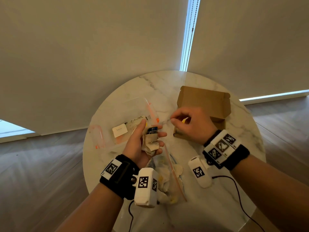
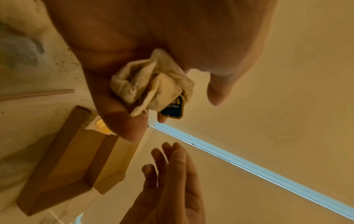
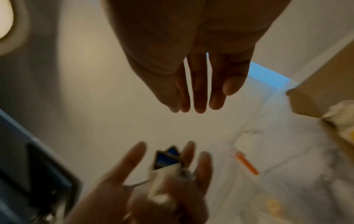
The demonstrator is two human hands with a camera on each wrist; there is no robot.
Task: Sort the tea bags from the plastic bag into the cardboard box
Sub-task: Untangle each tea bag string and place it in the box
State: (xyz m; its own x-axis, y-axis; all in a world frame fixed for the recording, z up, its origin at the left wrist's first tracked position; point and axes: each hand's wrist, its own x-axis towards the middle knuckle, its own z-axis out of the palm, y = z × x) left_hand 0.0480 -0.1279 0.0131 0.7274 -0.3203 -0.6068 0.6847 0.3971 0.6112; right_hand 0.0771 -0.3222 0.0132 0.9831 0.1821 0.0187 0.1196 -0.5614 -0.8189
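Round white marble table (image 1: 209, 206), grey-veined, with dark crumbs scattered on it; wood floor (image 1: 33, 164) around it; pale roller blinds (image 1: 100, 47) behind, a bead chain (image 1: 189, 34) hanging in the bright gap between them.

Cardboard box (image 1: 203, 102), lid open, on the table's far right; tea bags lie at its near corner.

Plastic bag (image 1: 164, 174), red zip strip, at the table's near edge.

Left hand (image 1: 142, 144): fingers curled round crumpled tea bags (image 1: 150, 144) with a dark blue tag (image 1: 152, 129), above the table's middle.

Right hand (image 1: 190, 124): beside the box; head view shows thumb and forefinger together, wrist view straight fingers; grip cannot be told.
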